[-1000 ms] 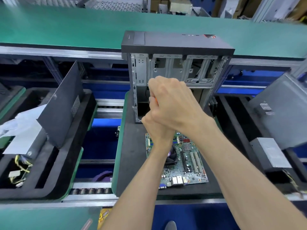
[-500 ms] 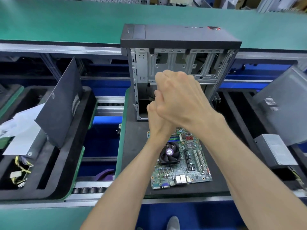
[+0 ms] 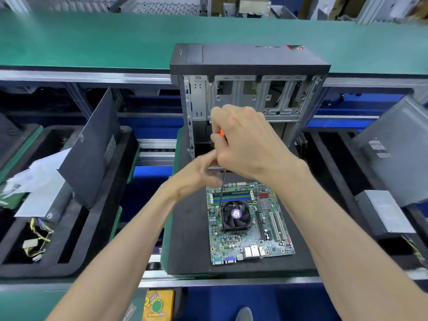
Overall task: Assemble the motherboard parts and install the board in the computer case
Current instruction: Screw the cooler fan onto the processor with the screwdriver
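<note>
The motherboard [image 3: 251,224] lay flat on a black foam pad [image 3: 190,230], its port side toward the viewer. Its black cooler fan [image 3: 235,215] sat left of the board's centre, with the memory slots [image 3: 231,196] along the board's far edge. Just beyond the board stood the computer case [image 3: 250,89], upright and open-sided, its bare metal bays facing the board. Above the board's far-left corner, the right hand [image 3: 245,144] was curled around an orange-handled screwdriver [image 3: 221,133], whose thin shaft slanted down to the fan's far-left corner. The left hand [image 3: 196,174] sat just below the right, touching it, its fingers bent beside the shaft; whether they pinched it could not be told because of blur. Well left of the board, a dark side panel [image 3: 92,156] leaned in a black tray [image 3: 76,249].
</note>
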`<state>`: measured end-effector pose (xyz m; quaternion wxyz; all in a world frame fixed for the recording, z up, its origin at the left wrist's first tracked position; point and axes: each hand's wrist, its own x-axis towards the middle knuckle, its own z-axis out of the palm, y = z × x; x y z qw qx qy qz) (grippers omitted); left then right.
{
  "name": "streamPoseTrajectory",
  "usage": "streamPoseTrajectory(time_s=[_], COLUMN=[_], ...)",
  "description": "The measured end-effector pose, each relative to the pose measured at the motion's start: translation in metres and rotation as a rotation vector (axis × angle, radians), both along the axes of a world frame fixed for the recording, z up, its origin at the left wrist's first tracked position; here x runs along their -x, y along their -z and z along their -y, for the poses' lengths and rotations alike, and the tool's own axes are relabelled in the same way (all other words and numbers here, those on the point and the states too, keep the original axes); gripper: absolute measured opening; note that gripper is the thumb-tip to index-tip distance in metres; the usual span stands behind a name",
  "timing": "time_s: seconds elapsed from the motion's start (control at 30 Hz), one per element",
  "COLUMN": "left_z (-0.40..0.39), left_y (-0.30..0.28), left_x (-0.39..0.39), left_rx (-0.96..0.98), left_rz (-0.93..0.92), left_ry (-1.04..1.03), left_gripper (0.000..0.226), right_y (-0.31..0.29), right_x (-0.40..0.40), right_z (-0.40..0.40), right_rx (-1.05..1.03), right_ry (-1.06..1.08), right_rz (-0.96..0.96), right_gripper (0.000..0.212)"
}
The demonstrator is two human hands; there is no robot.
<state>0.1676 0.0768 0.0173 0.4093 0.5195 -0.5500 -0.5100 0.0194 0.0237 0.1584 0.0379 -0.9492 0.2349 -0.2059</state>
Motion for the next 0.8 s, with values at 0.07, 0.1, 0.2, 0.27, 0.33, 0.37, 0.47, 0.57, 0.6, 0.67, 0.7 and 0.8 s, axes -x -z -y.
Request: streamPoseTrajectory(time_s=[0.07, 0.1, 0.2, 0.27, 0.33, 0.37, 0.47, 0.57, 0.6, 0.67, 0.7, 0.8], left_z=[-0.012, -0.022, -0.036, -0.029, -0.022, -0.019, -0.012, -0.01, -0.011, -0.012, -0.013, -0.012], left_y=[0.029, 0.052, 0.107, 0.127, 0.14, 0.141, 0.144, 0.145, 0.145, 0.145, 0.143, 0.138], left_x=[0.003, 0.007, 0.029, 0.039, 0.041, 0.044, 0.045, 0.046, 0.046, 0.048, 0.05, 0.053], left_rx=[-0.071, -0.123, -0.204, -0.194, -0.179, -0.178, -0.166, -0.151, -0.138, -0.129, -0.132, -0.116], left_rz=[0.225, 0.358, 0.58, 0.696, 0.769, 0.786, 0.871, 0.936, 0.971, 1.032, 1.06, 1.131], left_ry=[-0.094, -0.156, -0.226, -0.231, -0.267, -0.282, -0.257, -0.221, -0.212, -0.233, -0.25, -0.252], left_gripper=[0.056, 0.052, 0.045, 0.044, 0.037, 0.031, 0.007, 0.02, 0.02, 0.023, 0.026, 0.029], right_y=[0.0, 0.0, -0.001, -0.002, -0.002, -0.003, -0.002, -0.001, -0.001, 0.0, -0.001, -0.002], right_x=[0.006, 0.009, 0.017, 0.018, 0.018, 0.018, 0.019, 0.023, 0.024, 0.026, 0.027, 0.027], right_z=[0.002, 0.003, 0.006, 0.006, 0.005, 0.005, 0.003, 0.006, 0.007, 0.009, 0.009, 0.009], right_rx=[0.001, -0.004, -0.022, -0.027, -0.029, -0.031, -0.044, -0.055, -0.059, -0.065, -0.068, -0.072], right_ry=[0.002, 0.006, 0.019, 0.016, 0.011, 0.009, 0.003, 0.016, 0.021, 0.023, 0.024, 0.027], right_rz=[0.002, 0.001, 0.013, 0.017, 0.019, 0.02, 0.029, 0.033, 0.035, 0.042, 0.046, 0.053], right_gripper=[0.01, 0.011, 0.014, 0.015, 0.016, 0.017, 0.019, 0.021, 0.021, 0.021, 0.021, 0.021])
